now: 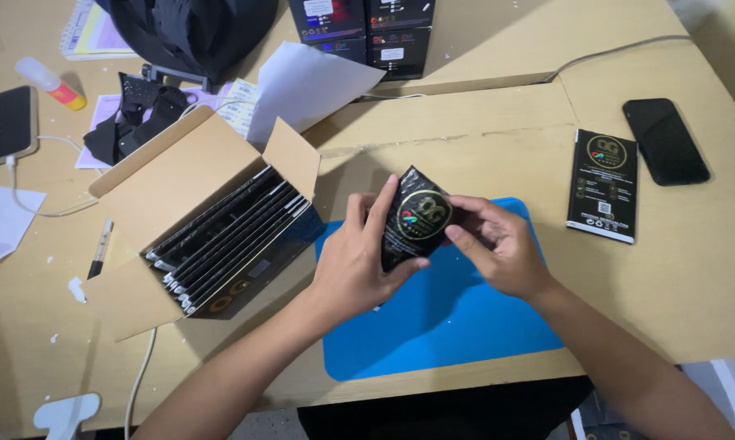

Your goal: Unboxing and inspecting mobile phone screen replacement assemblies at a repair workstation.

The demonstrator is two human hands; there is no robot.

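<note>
- A small flat black packet (414, 220) with a round gold emblem sits just right of the middle of the frame, held up above the blue mat (441, 318) in both hands.
- The left hand (355, 269) wraps the packet's left edge, fingers across the back and thumb under the lower corner; it is closed on the packet.
- The right hand (498, 244) comes in from the right, fingertips pinching the packet's right edge, so both hands are together on the one item.
- It looks light and thin, something like stiff card with a glossy face. I would judge it a little slippery and liable to bend or crease if squeezed across the middle.
- The edges and corners look the safest places to grip, keeping fingers off the printed face.
- To the left of centre an open cardboard box (196, 220) holds a row of similar black packets on edge.
- Another flat black packet (602, 186) lies at the right on the table (693, 269), with a dark phone (665, 140) just beside it.
- A second phone (9, 124) on a cable lies at the upper left, near a glue stick (51, 83).
- Stacked dark boxes (363, 28) stand at the top centre.
</note>
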